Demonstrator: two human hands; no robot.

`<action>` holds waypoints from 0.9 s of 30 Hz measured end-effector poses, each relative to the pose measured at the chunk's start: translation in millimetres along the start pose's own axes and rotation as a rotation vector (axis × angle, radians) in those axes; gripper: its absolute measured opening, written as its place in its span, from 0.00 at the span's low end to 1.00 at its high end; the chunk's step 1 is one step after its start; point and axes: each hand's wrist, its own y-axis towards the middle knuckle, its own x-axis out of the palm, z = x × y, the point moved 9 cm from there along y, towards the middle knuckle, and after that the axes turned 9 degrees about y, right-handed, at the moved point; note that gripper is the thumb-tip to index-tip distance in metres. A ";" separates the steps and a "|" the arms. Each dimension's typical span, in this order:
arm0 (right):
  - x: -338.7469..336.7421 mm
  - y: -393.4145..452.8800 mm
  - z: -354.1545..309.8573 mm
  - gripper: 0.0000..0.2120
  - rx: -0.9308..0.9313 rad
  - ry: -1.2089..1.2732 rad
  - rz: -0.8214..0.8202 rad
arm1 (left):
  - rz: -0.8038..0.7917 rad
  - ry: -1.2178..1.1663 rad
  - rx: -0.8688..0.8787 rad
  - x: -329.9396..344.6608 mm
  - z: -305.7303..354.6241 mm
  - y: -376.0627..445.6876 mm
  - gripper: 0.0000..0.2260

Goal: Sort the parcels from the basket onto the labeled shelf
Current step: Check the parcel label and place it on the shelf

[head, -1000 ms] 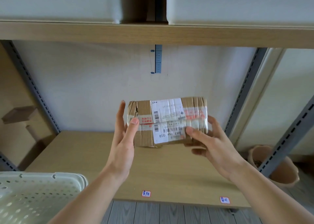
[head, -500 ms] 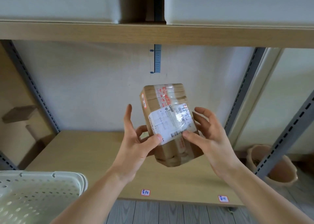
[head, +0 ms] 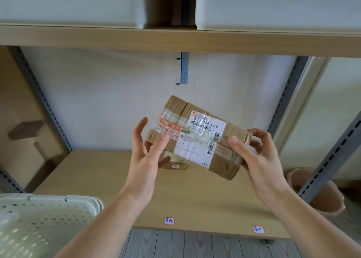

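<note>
I hold a taped brown cardboard parcel (head: 197, 135) with white shipping labels in the air above the wooden shelf (head: 195, 195), label side facing me and tilted down to the right. My right hand (head: 254, 156) grips its right end. My left hand (head: 148, 156) touches the left end with thumb and fingers spread. A small clear packet with a red tag (head: 176, 165) lies on the shelf behind my left hand, partly hidden. The white perforated basket (head: 39, 224) sits at the lower left. Two handwritten labels (head: 169, 221) (head: 258, 229) are stuck on the shelf's front edge.
An upper shelf board (head: 175, 40) carries white bins (head: 273, 5). Grey metal uprights (head: 291, 93) frame the bay. A terracotta pot (head: 320, 191) stands on the floor at right. A blue ruler strip (head: 184, 68) hangs on the back wall.
The parcel has been turned in my hands from upright to lying lengthwise, label side toward me. My left hand has loosened its hold and my right hand has shifted to the parcel's right end.
</note>
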 end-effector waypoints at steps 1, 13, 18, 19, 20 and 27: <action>-2.3 0.2 -2.1 0.38 -0.022 0.002 0.018 | 0.031 0.016 -0.018 -4.0 -0.4 0.7 0.22; 11.9 -11.2 -24.8 0.20 -0.175 -0.140 -0.124 | 0.120 0.202 0.009 -18.9 17.5 -5.4 0.32; 10.6 -17.8 -43.6 0.25 -0.286 -0.117 -0.117 | 0.068 0.235 0.124 -12.7 38.0 -13.4 0.30; 10.3 -20.2 -48.0 0.25 -0.311 -0.112 -0.119 | 0.069 0.238 0.139 -13.1 39.5 -14.6 0.28; 10.2 -22.2 -52.2 0.25 -0.332 -0.102 -0.120 | 0.066 0.238 0.153 -13.3 40.7 -15.4 0.26; 8.6 -31.6 -68.3 0.21 -0.450 -0.060 -0.112 | 0.000 0.289 0.310 -3.6 61.8 -24.2 0.25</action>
